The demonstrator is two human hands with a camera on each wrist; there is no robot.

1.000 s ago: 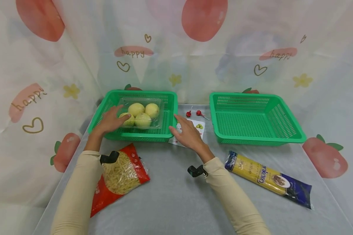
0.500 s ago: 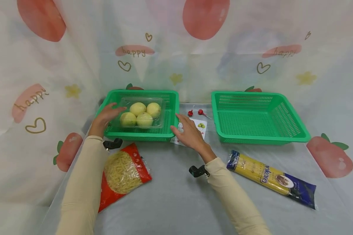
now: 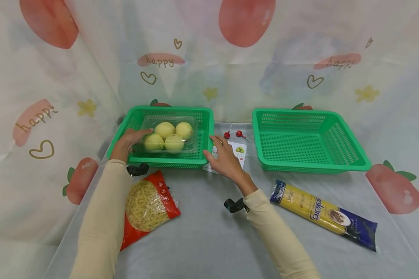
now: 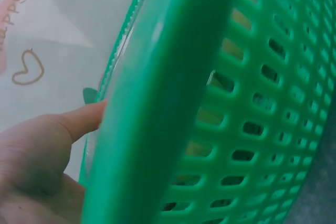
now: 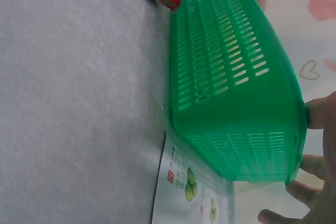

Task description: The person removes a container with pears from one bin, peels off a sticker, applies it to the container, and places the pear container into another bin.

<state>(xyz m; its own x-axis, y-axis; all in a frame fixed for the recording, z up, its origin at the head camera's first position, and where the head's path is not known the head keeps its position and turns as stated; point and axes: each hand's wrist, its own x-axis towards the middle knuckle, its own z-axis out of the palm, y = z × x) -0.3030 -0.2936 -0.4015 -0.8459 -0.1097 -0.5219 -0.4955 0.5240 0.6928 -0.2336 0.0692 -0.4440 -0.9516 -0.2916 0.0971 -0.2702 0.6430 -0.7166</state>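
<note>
A clear plastic box (image 3: pixel 194 135) of several round, pale-yellow fruits (image 3: pixel 165 130) sits in the left green basket (image 3: pixel 167 164). My left hand (image 3: pixel 127 141) reaches over the basket's front left, its thumb stretched across the box's left end. Its other fingers are hidden, so I cannot tell whether they grip the box. The left wrist view has the thumb (image 4: pixel 84 120) just past the green rim. At the basket's right end is my right hand (image 3: pixel 227 159), fingers spread and fairly straight, fingertips at the rim; the right wrist view shows them along the basket edge (image 5: pixel 299 114).
A second green basket (image 3: pixel 310 167) stands to the right. Between the baskets lie two red lollipops (image 3: pixel 239 134) and a printed card (image 3: pixel 240 157). In front are a red bag of pasta (image 3: pixel 146 205) and a long spaghetti pack (image 3: pixel 321 211). A printed curtain (image 3: pixel 230 77) hangs behind.
My left hand first lifted off the box toward the left, then came down at its left end, thumb over it. My right hand has stayed by the basket's right rim.
</note>
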